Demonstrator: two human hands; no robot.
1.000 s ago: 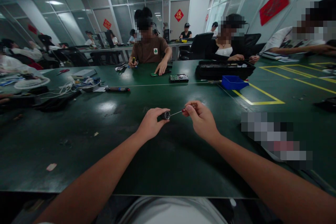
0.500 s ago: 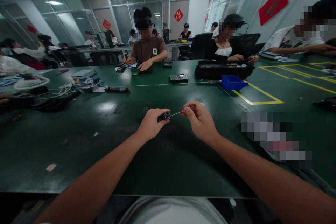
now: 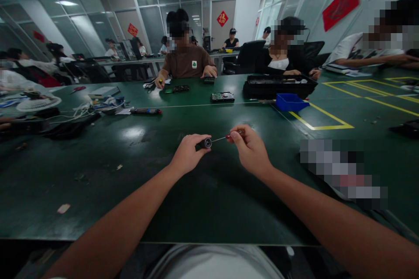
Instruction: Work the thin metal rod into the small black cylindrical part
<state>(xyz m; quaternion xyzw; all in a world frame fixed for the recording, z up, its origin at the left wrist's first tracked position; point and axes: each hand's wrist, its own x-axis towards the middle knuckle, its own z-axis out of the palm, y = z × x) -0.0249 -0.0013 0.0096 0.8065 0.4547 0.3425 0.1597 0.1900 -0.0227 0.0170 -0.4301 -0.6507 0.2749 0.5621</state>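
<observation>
My left hand [image 3: 189, 153] is closed around a small black cylindrical part [image 3: 206, 143], its round end turned toward the right. In my right hand [image 3: 250, 148] is a screwdriver [image 3: 228, 137] with a reddish handle, gripped between thumb and fingers. The screwdriver's thin metal shaft points left and meets the round end of the black part. Whether the tip sits in a screw is too small to tell. Both hands are held above the green table [image 3: 209, 209], and the fingers hide most of the black part.
A blue bin [image 3: 291, 102] stands beyond my right hand, before a long black casing [image 3: 278, 87]. A circuit-board device [image 3: 222, 96] lies ahead. A pen-like tool [image 3: 145, 111] and cables [image 3: 78, 111] are at left; a blurred-out package [image 3: 340, 172] lies at right. Co-workers sit opposite.
My hands keep almost the same pose, the screwdriver still against the black part. Across the table, the person in brown has moved both hands apart, one now on a dark device.
</observation>
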